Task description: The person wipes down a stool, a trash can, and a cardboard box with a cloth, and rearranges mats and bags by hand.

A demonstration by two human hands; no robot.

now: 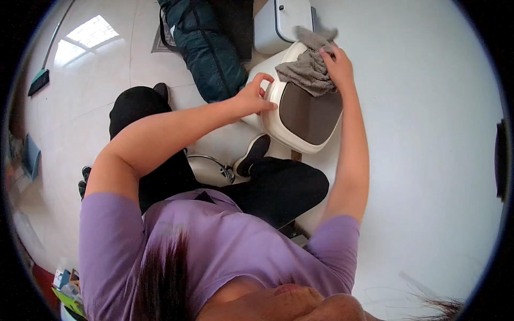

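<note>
pale, glossy floor tiles (144, 59) stretch off to one side, with a broom (40, 81) lying far from the work and a dark green bag (206, 48) near the left hand (252, 99); a plain white wall (423, 123) fills the other side, and a white bin with grey edging (267, 27) sits just beyond. i find the cream container (273, 116) in front of the seated body, tilted, its rounded rim framing a dark middle that i cannot confirm as hollow or solid. my worry is that left hold: it takes the container at one side only, so a hard push from the right hand (340, 68) could make the rim turn or slide out, and then knock a shoe (252, 154) close below. the grey cloth (308, 72) drapes loosely over the far rim and the dark part, and its free end could snag or slip off if the pinch slackens. as for the fingers, on the left they are curved and part-way spread, thumb and fingertips grasping the near side of the rim rather lightly. on the right they are bunched on the cloth, pressing it at the container's far side; how tightly, i cannot tell.
</note>
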